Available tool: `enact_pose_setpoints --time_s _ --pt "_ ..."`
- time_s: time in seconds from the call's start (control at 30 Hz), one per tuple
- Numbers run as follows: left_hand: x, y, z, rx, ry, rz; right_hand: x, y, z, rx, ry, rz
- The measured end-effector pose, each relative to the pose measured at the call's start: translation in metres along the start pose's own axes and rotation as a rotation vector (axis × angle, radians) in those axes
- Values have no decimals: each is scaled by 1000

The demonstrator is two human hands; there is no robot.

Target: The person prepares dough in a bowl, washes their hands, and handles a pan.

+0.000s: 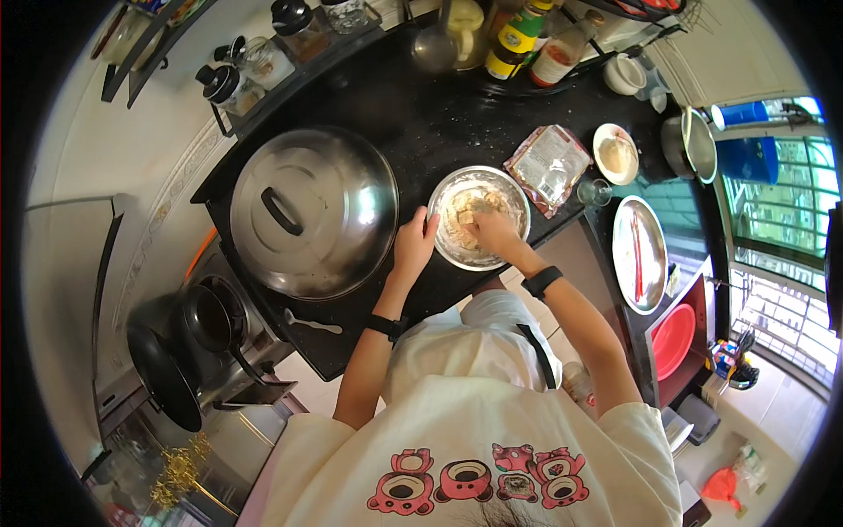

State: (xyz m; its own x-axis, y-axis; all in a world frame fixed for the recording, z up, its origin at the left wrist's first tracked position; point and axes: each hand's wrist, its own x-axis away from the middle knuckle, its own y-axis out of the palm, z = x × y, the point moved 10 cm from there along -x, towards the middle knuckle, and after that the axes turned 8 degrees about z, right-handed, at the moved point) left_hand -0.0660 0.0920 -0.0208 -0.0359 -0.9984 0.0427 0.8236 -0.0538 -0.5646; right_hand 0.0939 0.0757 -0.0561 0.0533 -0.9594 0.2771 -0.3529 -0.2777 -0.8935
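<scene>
A steel mixing bowl [442, 248] stands near the front edge of the black counter. Pale, flour-coated chunks [465, 217] lie inside it, and white powder is smeared up its inner wall. My left hand [415, 242] grips the bowl's left rim between thumb and fingers. Reaching in from the right, my right hand [495, 232] has its fingers down among the floury chunks; the fingertips are partly hidden, so whether they pinch a piece is unclear. Behind the bowl to the right lies an opened plastic food packet [550, 168], bearing print.
A large domed steel lid [336, 211] sits left of the bowl, with a white spoon [313, 323] before it. Rightward are a plate of pale powder [616, 155], a small glass [595, 192] and an oval steel tray [625, 260] holding red chopsticks [637, 257]. Bottles [520, 39] line the back.
</scene>
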Motion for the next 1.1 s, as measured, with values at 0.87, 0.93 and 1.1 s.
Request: enact_pose_setpoints --time_s 0.87,0.93,1.1 --pt "4 8 -15 257 -249 -96 -16 -2 -16 105 2 6" --pt "2 8 -13 228 -229 -100 -19 -2 -7 -2 83 39" --pt "3 9 -19 211 -226 -85 -15 -15 6 -141 72 70"
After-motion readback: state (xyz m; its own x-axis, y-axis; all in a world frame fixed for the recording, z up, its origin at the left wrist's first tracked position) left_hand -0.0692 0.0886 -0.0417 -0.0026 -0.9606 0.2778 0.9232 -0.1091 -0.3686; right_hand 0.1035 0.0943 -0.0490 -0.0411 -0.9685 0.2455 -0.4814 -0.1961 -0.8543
